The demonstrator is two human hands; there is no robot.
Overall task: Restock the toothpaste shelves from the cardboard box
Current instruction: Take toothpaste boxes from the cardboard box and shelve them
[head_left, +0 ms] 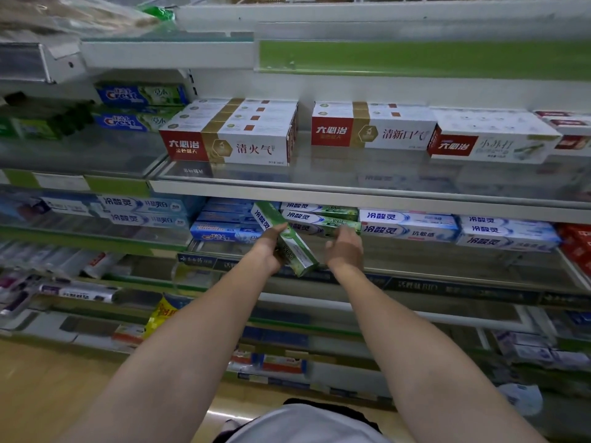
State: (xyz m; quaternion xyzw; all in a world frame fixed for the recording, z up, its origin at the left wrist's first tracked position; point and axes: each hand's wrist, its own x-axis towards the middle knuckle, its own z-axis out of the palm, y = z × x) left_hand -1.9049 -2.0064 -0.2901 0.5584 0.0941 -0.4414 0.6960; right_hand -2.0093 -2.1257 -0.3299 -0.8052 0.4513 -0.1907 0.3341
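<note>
**Green box angled in at the middle shelf**

Centre of the frame, and the left hand (267,247) had its fingers clamped round a green toothpaste box (284,239). That box ran on a diagonal: its long axis went from upper left, where one end nosed in among the stock, down to lower right, where the other end hung out over the middle shelf (447,266) at its front lip. Just right of it, the right hand (343,249) reached in with fingers loosely curled and apart, thumb near the stacked green boxes (319,217); whether it touched them, I couldn't tell.

Those stacked boxes lay flat, long sides facing out. Left of them sat a pile of blue boxes (224,230), also lengthwise. To the right, white-and-blue boxes (412,227) were stacked up, and red packs showed at the far right edge.

Upper half of the frame: the upper shelf (351,187) carried red, gold and white cartons (230,139) in tidy blocks, long faces forward. At upper left, blue Crest boxes (140,108) were stacked two high.
</note>
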